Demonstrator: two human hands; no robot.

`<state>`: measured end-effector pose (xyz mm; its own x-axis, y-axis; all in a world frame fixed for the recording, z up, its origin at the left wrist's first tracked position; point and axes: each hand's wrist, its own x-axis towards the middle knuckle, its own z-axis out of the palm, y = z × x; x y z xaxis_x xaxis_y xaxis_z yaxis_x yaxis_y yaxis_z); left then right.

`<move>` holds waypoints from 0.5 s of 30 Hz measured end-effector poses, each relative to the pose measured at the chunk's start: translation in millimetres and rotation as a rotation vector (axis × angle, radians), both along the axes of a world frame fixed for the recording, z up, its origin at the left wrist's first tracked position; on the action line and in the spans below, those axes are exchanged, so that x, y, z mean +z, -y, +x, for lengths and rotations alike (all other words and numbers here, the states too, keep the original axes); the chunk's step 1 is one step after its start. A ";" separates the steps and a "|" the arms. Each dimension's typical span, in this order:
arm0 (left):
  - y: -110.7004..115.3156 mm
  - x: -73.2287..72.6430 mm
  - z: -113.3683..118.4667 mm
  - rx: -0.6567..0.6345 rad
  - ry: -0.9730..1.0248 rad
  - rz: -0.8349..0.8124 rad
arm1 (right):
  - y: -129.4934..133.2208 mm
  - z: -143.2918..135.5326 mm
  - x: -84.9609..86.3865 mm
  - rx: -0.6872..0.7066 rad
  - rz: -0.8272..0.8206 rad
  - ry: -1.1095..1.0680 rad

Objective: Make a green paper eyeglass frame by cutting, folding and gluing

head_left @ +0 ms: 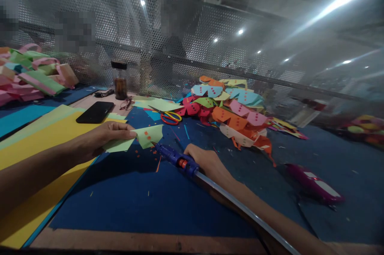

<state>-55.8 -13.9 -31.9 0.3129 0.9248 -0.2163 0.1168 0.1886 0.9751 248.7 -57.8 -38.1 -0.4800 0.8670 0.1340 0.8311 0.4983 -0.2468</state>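
My left hand (109,135) pinches a folded pale green paper piece (151,135) with a few orange dots on it, held above the blue sheet. In my right hand (207,161) is a blue glue gun (174,157); a long clear glue stick (240,205) sticks out of its back. The gun's nozzle points left and meets or nearly meets the lower edge of the green paper; I cannot tell if they touch. Small orange paper bits (138,153) lie below the paper.
Past my hands are red-and-yellow-handled scissors (171,118), a black phone (95,112) and a dark-lidded jar (120,81). Dotted paper shapes (237,115) pile up at centre right. A purple device (313,183) lies right, yellow sheets (45,167) left. A perforated metal screen (126,31) stands behind.
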 end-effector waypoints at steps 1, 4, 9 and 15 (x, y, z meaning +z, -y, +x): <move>-0.3 -0.2 -0.2 0.003 -0.002 -0.001 | 0.0 0.2 -0.2 0.003 0.004 0.000; -0.9 -1.3 -0.1 0.016 -0.003 0.007 | -0.1 0.6 -1.3 0.011 0.014 0.002; -0.9 -2.6 0.7 0.030 -0.018 0.035 | 0.2 1.1 -1.3 0.031 0.006 0.009; -0.9 -0.3 0.7 0.031 -0.003 0.013 | -0.4 2.2 -1.1 0.020 0.016 0.010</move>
